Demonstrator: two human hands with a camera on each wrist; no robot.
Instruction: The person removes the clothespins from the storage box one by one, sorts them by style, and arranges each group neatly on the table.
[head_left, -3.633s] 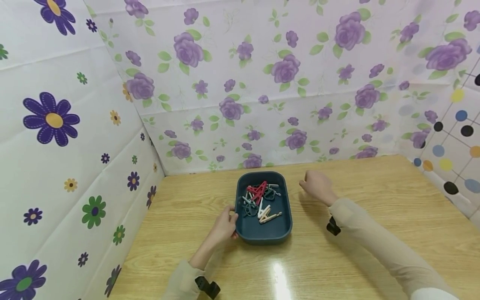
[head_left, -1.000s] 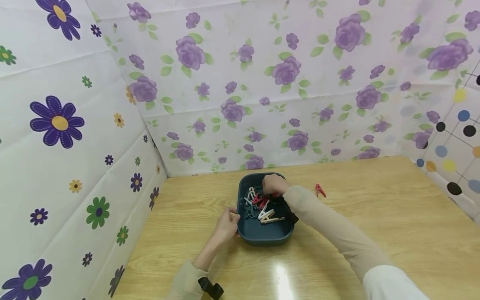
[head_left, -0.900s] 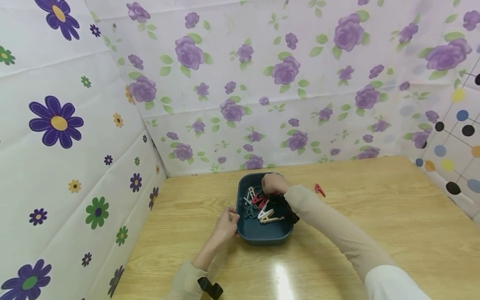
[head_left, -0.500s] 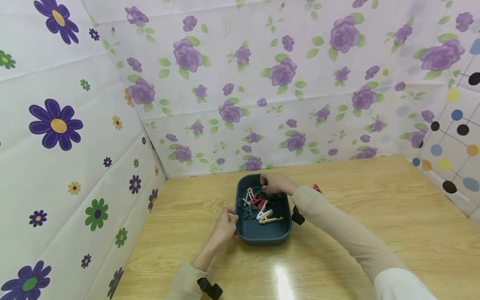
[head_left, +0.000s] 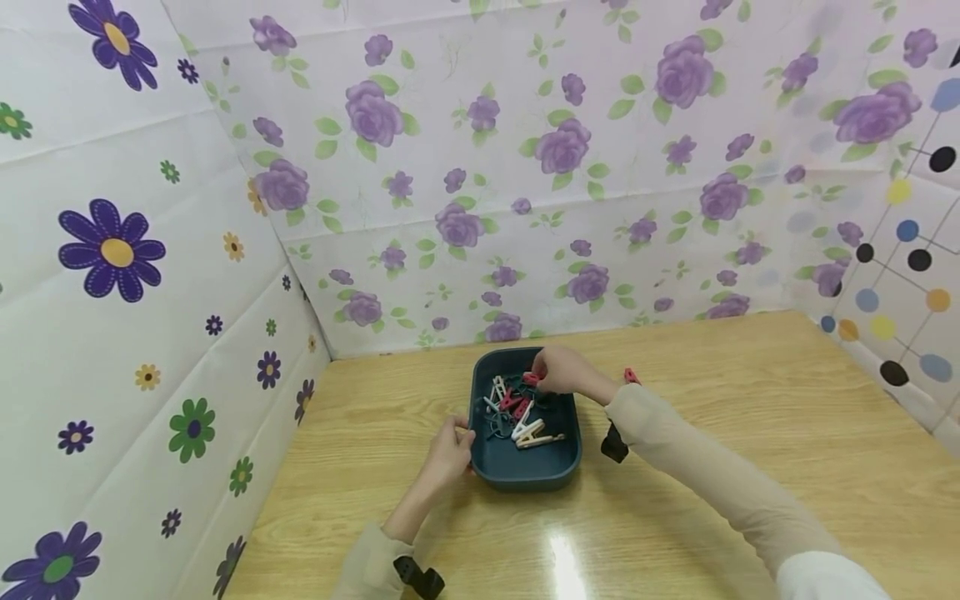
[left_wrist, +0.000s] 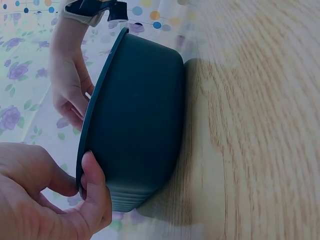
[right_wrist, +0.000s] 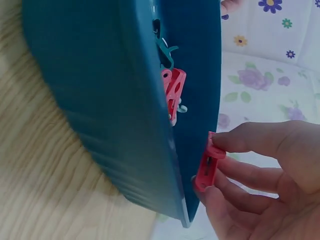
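A dark teal plastic bin (head_left: 525, 477) stands on the table with red, white, beige and green clothespins inside. My left hand (head_left: 448, 448) pinches its left rim between thumb and fingers, as the left wrist view shows up close. Over the bin's far right part is my right hand (head_left: 564, 370), pinching a red clothespin (right_wrist: 210, 167) between thumb and fingertips. Below it lie more red clothespins (head_left: 513, 403), a white clothespin (head_left: 522, 422) and a beige clothespin (head_left: 542, 440). Another red clothespin (head_left: 631, 376) lies on the table right of the bin, partly hidden by the right sleeve.
The wooden table (head_left: 360, 500) reaches back to a flowered cloth wall (head_left: 420, 208). Another patterned cloth (head_left: 112, 350) rises along the left edge, and a dotted one (head_left: 915, 275) stands at the right. Each wrist carries a small black camera.
My right hand came from the tabletop into the bin, and a red clothespin now lies on the table. Lately it has drawn slightly rightward, pinching a red clothespin. The left hand stays on the rim.
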